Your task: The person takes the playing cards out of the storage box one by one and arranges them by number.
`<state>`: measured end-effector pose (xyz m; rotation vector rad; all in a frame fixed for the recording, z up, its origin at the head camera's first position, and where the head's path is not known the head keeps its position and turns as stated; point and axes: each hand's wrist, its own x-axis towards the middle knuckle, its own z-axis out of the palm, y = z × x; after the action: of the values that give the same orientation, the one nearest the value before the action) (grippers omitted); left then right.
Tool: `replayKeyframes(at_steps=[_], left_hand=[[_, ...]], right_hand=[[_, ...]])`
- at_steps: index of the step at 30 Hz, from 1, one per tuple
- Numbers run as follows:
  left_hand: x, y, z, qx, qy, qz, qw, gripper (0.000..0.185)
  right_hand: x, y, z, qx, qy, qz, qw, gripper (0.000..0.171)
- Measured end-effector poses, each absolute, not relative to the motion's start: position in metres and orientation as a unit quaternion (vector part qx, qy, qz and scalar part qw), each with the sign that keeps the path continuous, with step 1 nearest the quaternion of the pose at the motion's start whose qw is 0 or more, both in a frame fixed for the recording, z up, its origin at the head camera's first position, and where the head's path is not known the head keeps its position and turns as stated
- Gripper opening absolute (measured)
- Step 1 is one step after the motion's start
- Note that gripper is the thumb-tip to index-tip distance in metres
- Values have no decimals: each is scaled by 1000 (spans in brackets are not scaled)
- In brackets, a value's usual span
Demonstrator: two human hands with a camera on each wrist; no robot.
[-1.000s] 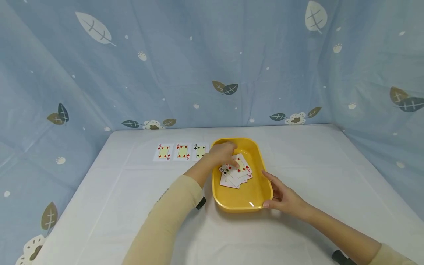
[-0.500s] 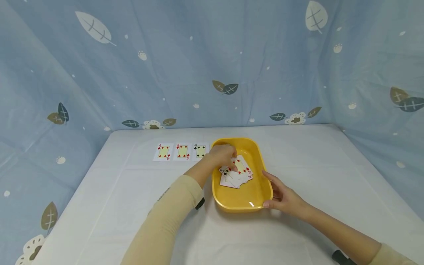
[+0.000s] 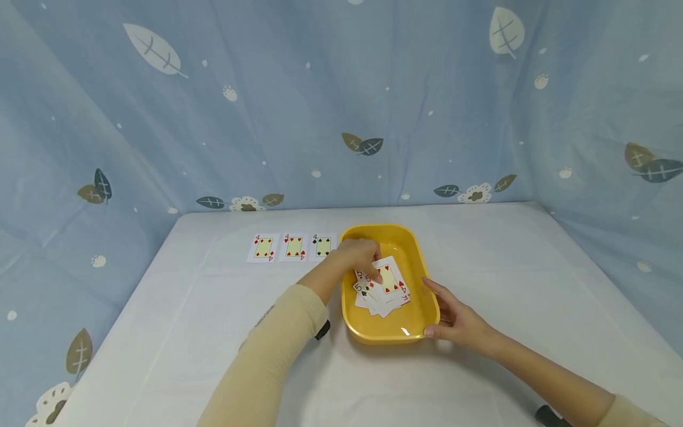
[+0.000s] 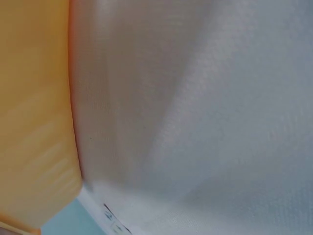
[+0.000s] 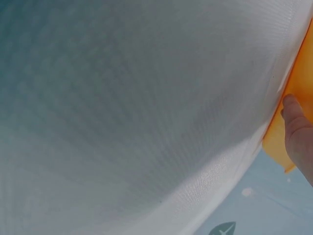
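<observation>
A yellow tray point(image 3: 413, 244) stands mid-table with a loose pile of playing cards point(image 3: 393, 292) inside. My left hand point(image 3: 361, 259) reaches over the tray's left rim. Its curled fingers pinch the top card point(image 3: 393, 277), a red hearts card. My right hand point(image 3: 452, 316) cups the tray's near right corner, thumb on the front rim and fingers along the right wall. The right wrist view shows the thumb point(image 5: 295, 128) against the tray's edge point(image 5: 298, 88). In the left wrist view only the tray's outer wall point(image 4: 34, 122) and the cloth show.
Three face-up fours point(image 3: 293, 247) lie in a row on the white tablecloth point(image 3: 213, 332), left of the tray's far end. Blue leaf-print curtains point(image 3: 341, 101) close in the table at the back and both sides.
My left hand has drawn the top hearts card a little toward me and the pile has spread nearer. The right hand stays on the tray's corner.
</observation>
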<state>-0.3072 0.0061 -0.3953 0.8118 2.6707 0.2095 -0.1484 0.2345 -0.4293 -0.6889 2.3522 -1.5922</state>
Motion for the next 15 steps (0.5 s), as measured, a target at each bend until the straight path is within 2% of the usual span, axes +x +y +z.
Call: replayKeyframes(at_steps=[5,15], left_hand=[[-308,5,-397,287,934,125,171,40],[-311,2,-401,308,919,208,131,42]], right_hand=[[-148,234,-427,-234,803,-537,106,86],[-147,232,-426,-229,810,-528,109,87]])
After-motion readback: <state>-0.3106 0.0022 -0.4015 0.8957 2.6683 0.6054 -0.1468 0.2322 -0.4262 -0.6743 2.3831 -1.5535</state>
